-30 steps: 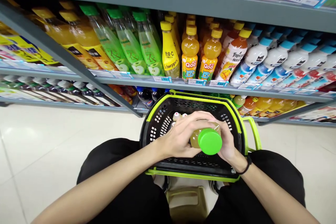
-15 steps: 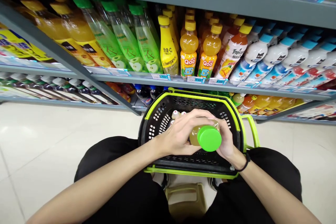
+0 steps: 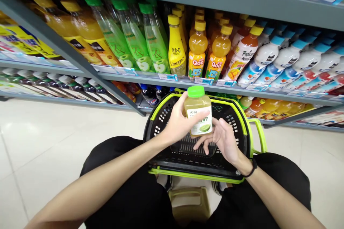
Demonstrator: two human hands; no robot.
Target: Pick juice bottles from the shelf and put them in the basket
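Observation:
A juice bottle with a bright green cap and a white label with a lime on it is held upright over the shopping basket. My left hand grips it from the left, thumb across the label. My right hand is just below and right of the bottle, its fingers spread and partly under the bottle's base; whether they touch it I cannot tell. Beneath both hands stands the black shopping basket with lime-green trim, between my knees. Part of the basket's inside is hidden by my hands.
Ahead, a grey shelf carries rows of bottles, among them a yellow Schweppes bottle and orange Qoo bottles. More bottles stand on the lower shelf. A tan stool-like object is on the tiled floor below me.
The bottle has been tilted from cap-toward-me to upright, its label now facing me. My right hand has let go of its side and opened. The view has shifted slightly.

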